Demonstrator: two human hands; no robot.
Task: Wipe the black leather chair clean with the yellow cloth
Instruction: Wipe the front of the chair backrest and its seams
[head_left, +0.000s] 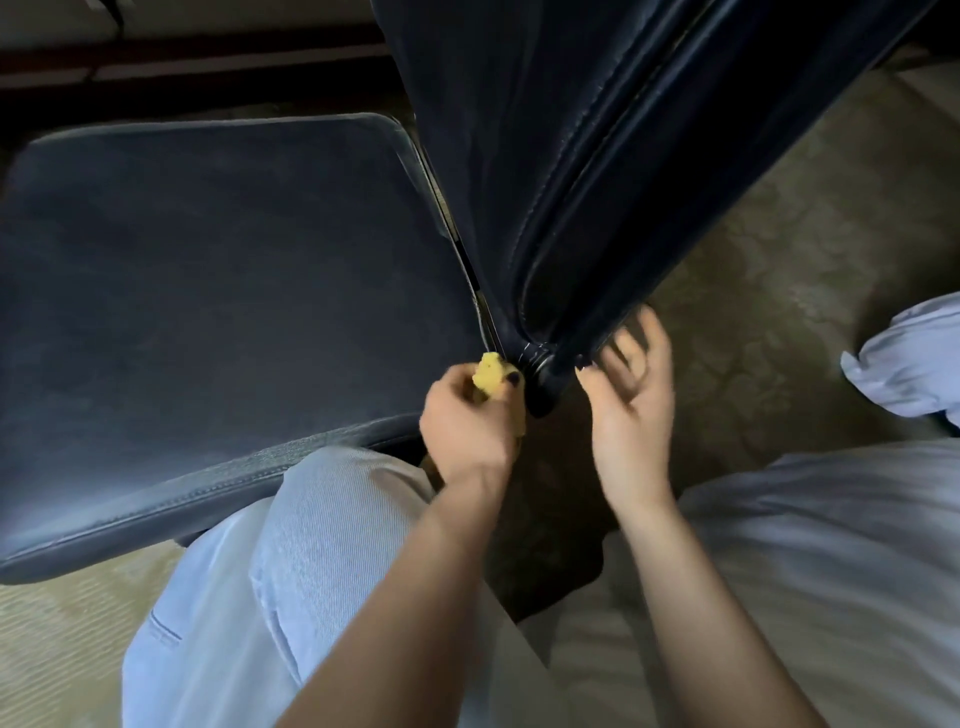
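Currently mid-wipe, down at hinge joint of black leather chair (234, 286). Gripping bunched yellow cloth (493, 374) in left hand (470, 421), just beside pivot knob (540, 370). Right hand (631, 400) released, fingers spread, by backrest (571, 182) edge. Next, likely: steady backrest, drag cloth up gap.

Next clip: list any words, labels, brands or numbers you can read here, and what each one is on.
None: no text shows on the black leather chair, the yellow cloth, the pale trousers or the carpet.
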